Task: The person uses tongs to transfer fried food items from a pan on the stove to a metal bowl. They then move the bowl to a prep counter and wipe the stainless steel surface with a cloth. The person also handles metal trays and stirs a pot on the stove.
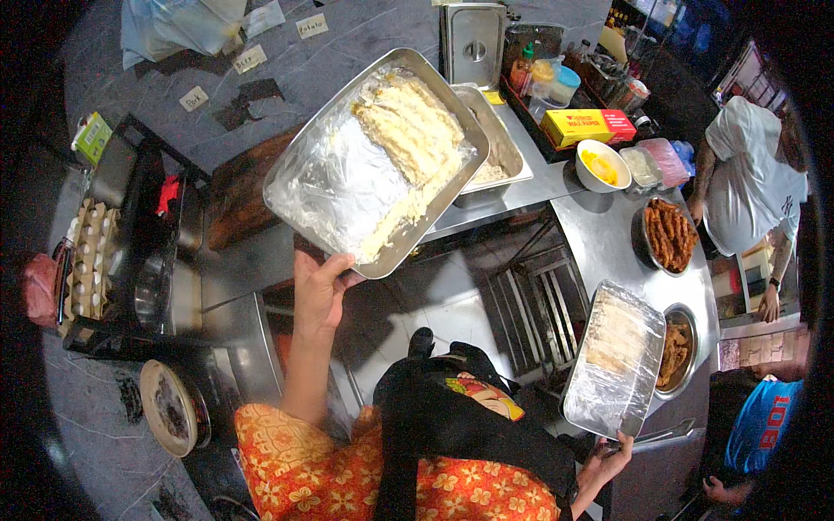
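My left hand point(321, 282) grips the near edge of a large metal tray point(426, 227), raised and tilted above the counter. Pale, lumpy mash point(407, 126) lies along the tray's right side, and crumpled clear plastic wrap point(334, 187) covers much of the rest. Lower right, my right hand point(610, 460) is closed on the near end of a second shallow metal tray point(615, 395). Clear wrap stretches over it, with something pale tan beneath. Beside this tray stands a metal bowl point(692, 352) of browned pieces, partly hidden by it.
Behind the large tray sits a deep metal pan point(514, 163). Along the right counter are a white bowl point(605, 184) of yellow food, a wax paper box point(573, 127) and a bowl of brown strips point(670, 236). Egg cartons point(89, 260) stand left. Two people point(751, 165) are at the right.
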The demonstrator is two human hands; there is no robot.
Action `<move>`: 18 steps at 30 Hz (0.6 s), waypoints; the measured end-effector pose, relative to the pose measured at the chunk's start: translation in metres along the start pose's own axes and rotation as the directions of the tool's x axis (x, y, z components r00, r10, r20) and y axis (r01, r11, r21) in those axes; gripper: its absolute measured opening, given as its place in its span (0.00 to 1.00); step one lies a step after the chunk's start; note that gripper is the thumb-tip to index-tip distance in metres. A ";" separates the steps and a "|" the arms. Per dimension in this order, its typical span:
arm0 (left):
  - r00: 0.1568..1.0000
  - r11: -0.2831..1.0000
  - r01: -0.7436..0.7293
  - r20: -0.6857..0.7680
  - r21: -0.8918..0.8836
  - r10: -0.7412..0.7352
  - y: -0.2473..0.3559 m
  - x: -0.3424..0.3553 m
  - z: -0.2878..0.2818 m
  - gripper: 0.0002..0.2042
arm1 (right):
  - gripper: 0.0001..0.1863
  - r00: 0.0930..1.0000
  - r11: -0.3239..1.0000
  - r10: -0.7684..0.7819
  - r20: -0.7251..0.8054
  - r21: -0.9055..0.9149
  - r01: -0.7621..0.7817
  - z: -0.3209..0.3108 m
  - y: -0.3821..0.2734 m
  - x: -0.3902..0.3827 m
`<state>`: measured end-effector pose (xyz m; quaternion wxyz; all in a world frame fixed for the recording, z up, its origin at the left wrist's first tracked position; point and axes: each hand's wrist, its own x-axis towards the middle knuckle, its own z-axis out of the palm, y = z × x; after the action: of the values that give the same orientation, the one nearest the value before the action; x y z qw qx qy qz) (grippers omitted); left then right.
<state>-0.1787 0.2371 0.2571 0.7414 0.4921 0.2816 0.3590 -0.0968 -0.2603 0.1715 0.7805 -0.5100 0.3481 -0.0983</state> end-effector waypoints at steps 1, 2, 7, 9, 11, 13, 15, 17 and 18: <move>1.000 1.000 0.005 -0.005 0.002 -0.005 -0.001 0.000 -0.001 0.30 | 0.06 1.000 1.000 0.006 0.005 -0.001 -0.006 -0.003 0.001 0.000; 1.000 1.000 0.012 -0.010 0.007 -0.012 -0.001 0.000 -0.002 0.30 | 0.06 1.000 1.000 0.011 0.013 -0.005 -0.011 -0.005 0.001 0.001; 1.000 1.000 0.001 -0.019 0.005 -0.001 0.004 -0.003 0.000 0.29 | 0.11 0.995 0.999 0.024 0.092 -0.042 -0.020 -0.004 -0.008 -0.013; 1.000 1.000 0.015 0.009 0.007 -0.016 0.004 -0.001 -0.002 0.29 | 0.18 1.000 0.999 -0.003 0.029 -0.034 0.004 0.010 -0.016 -0.034; 0.999 1.000 0.027 0.032 -0.005 -0.027 0.004 0.001 -0.004 0.29 | 0.17 0.981 0.996 0.068 0.184 -0.069 -0.057 0.010 -0.025 -0.041; 0.998 0.999 0.036 0.048 -0.028 -0.034 0.004 0.001 -0.007 0.29 | 0.17 0.964 0.993 0.088 0.251 -0.092 -0.067 0.018 -0.030 -0.055; 0.999 0.999 0.009 0.036 -0.041 -0.007 0.006 0.000 -0.004 0.29 | 0.17 0.973 0.996 0.045 0.226 -0.083 -0.027 0.046 -0.030 -0.088; 0.999 0.998 0.020 0.044 -0.058 -0.017 0.007 0.001 -0.007 0.29 | 0.11 0.950 0.994 0.055 0.306 -0.108 -0.023 0.048 -0.022 -0.090; 0.997 0.997 0.043 0.061 -0.062 -0.040 0.009 0.002 -0.008 0.29 | 0.09 0.948 0.992 0.061 0.313 -0.124 -0.023 0.055 -0.019 -0.099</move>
<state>-0.1855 0.2453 0.2628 0.7719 0.4730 0.2581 0.3374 -0.1306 -0.1791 0.2443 0.7962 -0.5573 0.2344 0.0223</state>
